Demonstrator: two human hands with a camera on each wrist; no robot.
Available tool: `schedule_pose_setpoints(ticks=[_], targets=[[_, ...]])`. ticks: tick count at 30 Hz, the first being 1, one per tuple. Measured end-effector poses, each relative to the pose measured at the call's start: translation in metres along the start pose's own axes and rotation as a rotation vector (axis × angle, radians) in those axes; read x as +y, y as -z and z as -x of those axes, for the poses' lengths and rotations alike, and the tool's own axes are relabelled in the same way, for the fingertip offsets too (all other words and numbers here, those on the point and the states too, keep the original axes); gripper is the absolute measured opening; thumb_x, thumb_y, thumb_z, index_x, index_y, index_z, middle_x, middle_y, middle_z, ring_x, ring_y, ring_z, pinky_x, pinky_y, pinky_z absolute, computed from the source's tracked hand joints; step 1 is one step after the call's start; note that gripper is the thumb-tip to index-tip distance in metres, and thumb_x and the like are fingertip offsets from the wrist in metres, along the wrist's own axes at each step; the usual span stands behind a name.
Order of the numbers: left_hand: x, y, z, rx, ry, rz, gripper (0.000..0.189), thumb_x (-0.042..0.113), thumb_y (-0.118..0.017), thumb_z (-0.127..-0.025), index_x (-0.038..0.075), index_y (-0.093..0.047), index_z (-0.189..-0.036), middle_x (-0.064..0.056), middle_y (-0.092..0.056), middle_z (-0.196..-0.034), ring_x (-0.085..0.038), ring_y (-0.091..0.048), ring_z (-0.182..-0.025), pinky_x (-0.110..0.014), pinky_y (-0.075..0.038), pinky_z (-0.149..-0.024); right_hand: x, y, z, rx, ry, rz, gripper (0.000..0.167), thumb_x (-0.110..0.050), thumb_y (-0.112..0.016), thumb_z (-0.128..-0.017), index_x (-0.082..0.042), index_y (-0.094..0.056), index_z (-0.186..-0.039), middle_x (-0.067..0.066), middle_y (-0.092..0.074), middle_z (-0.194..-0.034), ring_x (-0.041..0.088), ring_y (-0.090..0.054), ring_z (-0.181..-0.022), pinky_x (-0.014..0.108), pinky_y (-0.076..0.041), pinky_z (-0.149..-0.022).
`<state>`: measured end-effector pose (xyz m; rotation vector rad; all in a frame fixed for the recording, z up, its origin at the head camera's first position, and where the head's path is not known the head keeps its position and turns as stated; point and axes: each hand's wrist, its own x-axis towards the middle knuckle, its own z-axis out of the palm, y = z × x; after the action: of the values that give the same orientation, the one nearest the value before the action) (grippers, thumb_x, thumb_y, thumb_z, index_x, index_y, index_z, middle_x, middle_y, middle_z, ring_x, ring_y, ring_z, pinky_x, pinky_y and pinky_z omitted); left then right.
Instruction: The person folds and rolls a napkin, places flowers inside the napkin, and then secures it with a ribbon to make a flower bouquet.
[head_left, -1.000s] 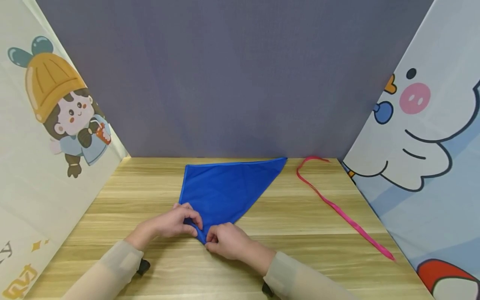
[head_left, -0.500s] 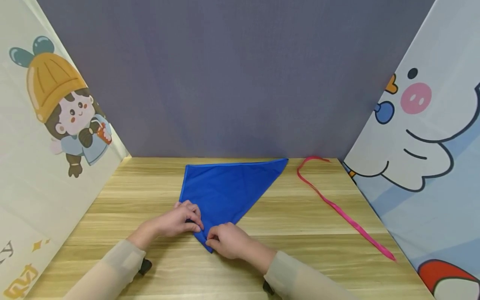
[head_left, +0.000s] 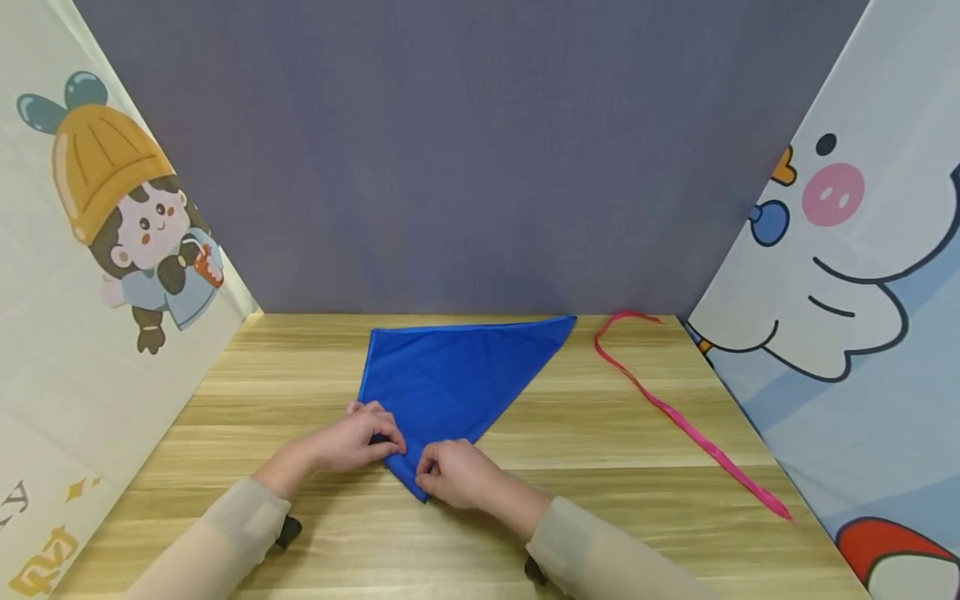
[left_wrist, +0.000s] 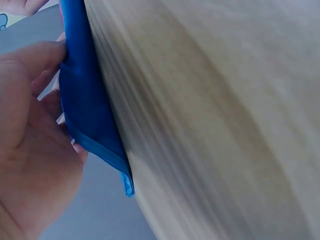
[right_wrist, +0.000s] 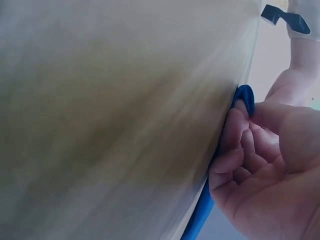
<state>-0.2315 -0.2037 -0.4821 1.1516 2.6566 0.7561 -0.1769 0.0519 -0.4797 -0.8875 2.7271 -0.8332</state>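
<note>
A blue cloth (head_left: 457,375) lies on the wooden table, its long point reaching to the far right. Its near edge is turned over into a narrow folded band (head_left: 405,477). My left hand (head_left: 352,440) holds this edge at the left; in the left wrist view the thumb (left_wrist: 45,56) lies against the blue fabric (left_wrist: 87,95), with the other fingers partly hidden behind it. Close to the near corner, my right hand (head_left: 459,475) pinches the edge. The right wrist view shows a small blue fold (right_wrist: 245,97) between thumb and index finger, the other fingers curled.
A pink ribbon (head_left: 693,437) lies in a long curve on the right of the wooden table (head_left: 645,517). A grey panel (head_left: 480,167) stands behind the table. Printed cartoon panels flank it on the left (head_left: 45,358) and right (head_left: 892,333).
The cloth's near edge has become a straighter folded band, and its near corner sits slightly farther right and nearer me. Both hands stay almost in place, shifting slightly along the edge.
</note>
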Motion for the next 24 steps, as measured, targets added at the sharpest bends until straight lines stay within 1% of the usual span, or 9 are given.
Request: schedule_pose_setpoints(ticks=[4, 7, 9, 11, 14, 16, 18, 22, 24], targets=[[-0.0003, 0.0012, -0.0004, -0.006, 0.03, 0.012, 0.016, 0.015, -0.069, -0.106, 0.025, -0.08, -0.103, 0.015, -0.073, -0.102, -0.013, -0.053, -0.108, -0.045, -0.025, -0.094, -0.0017, 0.0013, -0.0003, 0.008, -0.018, 0.039, 0.011, -0.023, -0.083, -0.098, -0.019, -0.081, -0.088, -0.012, -0.075, -0.079, -0.002, -0.062, -0.073, 0.017, -0.051, -0.071], [-0.0008, 0.0024, 0.0002, 0.039, 0.026, -0.01, 0.011, 0.017, -0.071, -0.107, 0.024, -0.078, -0.101, 0.016, -0.072, -0.099, -0.014, -0.054, -0.101, -0.045, -0.025, -0.093, -0.0016, 0.0012, -0.0003, 0.008, -0.026, 0.064, 0.011, -0.024, -0.084, -0.097, -0.02, -0.082, -0.087, -0.013, -0.076, -0.081, -0.001, -0.064, -0.076, 0.018, -0.053, -0.074], [-0.0014, 0.0035, 0.0015, 0.071, 0.035, -0.028, 0.009, 0.02, -0.074, -0.106, 0.024, -0.076, -0.097, 0.017, -0.071, -0.095, -0.015, -0.054, -0.098, -0.045, -0.025, -0.092, -0.001, 0.0011, -0.0002, 0.01, -0.032, 0.067, 0.01, -0.023, -0.085, -0.097, -0.02, -0.082, -0.087, -0.012, -0.076, -0.081, 0.0, -0.065, -0.077, 0.019, -0.053, -0.074], [-0.003, 0.0048, 0.0032, 0.087, 0.057, -0.041, 0.01, 0.022, -0.076, -0.104, 0.025, -0.075, -0.095, 0.019, -0.071, -0.092, -0.014, -0.054, -0.096, -0.046, -0.025, -0.092, -0.0007, 0.0012, -0.0007, 0.012, -0.034, 0.063, 0.009, -0.023, -0.085, -0.096, -0.02, -0.083, -0.088, -0.012, -0.076, -0.082, 0.0, -0.064, -0.076, 0.018, -0.053, -0.074], [-0.0053, 0.0058, 0.0056, 0.078, 0.103, -0.024, 0.008, 0.022, -0.078, -0.102, 0.025, -0.075, -0.096, 0.02, -0.072, -0.092, -0.011, -0.054, -0.097, -0.046, -0.026, -0.093, -0.0004, 0.0012, -0.001, 0.01, -0.037, 0.052, 0.009, -0.022, -0.085, -0.095, -0.019, -0.083, -0.088, -0.012, -0.077, -0.081, -0.001, -0.063, -0.075, 0.017, -0.052, -0.073], [-0.0061, 0.0054, 0.006, 0.076, 0.1, -0.03, 0.009, 0.021, -0.081, -0.1, 0.026, -0.075, -0.096, 0.02, -0.072, -0.094, -0.01, -0.053, -0.097, -0.046, -0.026, -0.092, 0.0001, 0.0008, -0.0012, 0.009, -0.037, 0.049, 0.009, -0.022, -0.085, -0.095, -0.019, -0.082, -0.087, -0.013, -0.076, -0.08, -0.001, -0.063, -0.074, 0.017, -0.052, -0.073], [-0.0061, 0.0048, 0.005, 0.087, 0.065, -0.053, 0.011, 0.021, -0.084, -0.098, 0.026, -0.075, -0.094, 0.019, -0.07, -0.095, -0.009, -0.052, -0.098, -0.044, -0.027, -0.091, 0.0006, 0.0004, -0.0012, 0.006, -0.037, 0.048, 0.009, -0.022, -0.085, -0.095, -0.019, -0.081, -0.087, -0.013, -0.075, -0.078, -0.002, -0.061, -0.073, 0.017, -0.051, -0.072], [-0.0046, 0.0042, 0.0022, 0.108, -0.065, -0.134, 0.019, 0.014, -0.088, -0.093, 0.029, -0.079, -0.089, 0.018, -0.067, -0.095, -0.008, -0.05, -0.099, -0.04, -0.031, -0.09, 0.0023, -0.0001, -0.0006, 0.009, -0.016, 0.033, 0.013, -0.02, -0.084, -0.096, -0.018, -0.075, -0.088, -0.014, -0.067, -0.072, -0.003, -0.056, -0.066, 0.018, -0.049, -0.067], [-0.0037, 0.0045, 0.0019, 0.105, -0.115, -0.152, 0.021, 0.009, -0.087, -0.092, 0.029, -0.082, -0.089, 0.018, -0.068, -0.094, -0.007, -0.051, -0.099, -0.038, -0.036, -0.09, 0.0067, -0.0031, -0.0007, 0.026, 0.02, 0.039, 0.015, -0.02, -0.082, -0.097, -0.019, -0.07, -0.089, -0.015, -0.062, -0.07, -0.003, -0.053, -0.064, 0.019, -0.047, -0.063]])
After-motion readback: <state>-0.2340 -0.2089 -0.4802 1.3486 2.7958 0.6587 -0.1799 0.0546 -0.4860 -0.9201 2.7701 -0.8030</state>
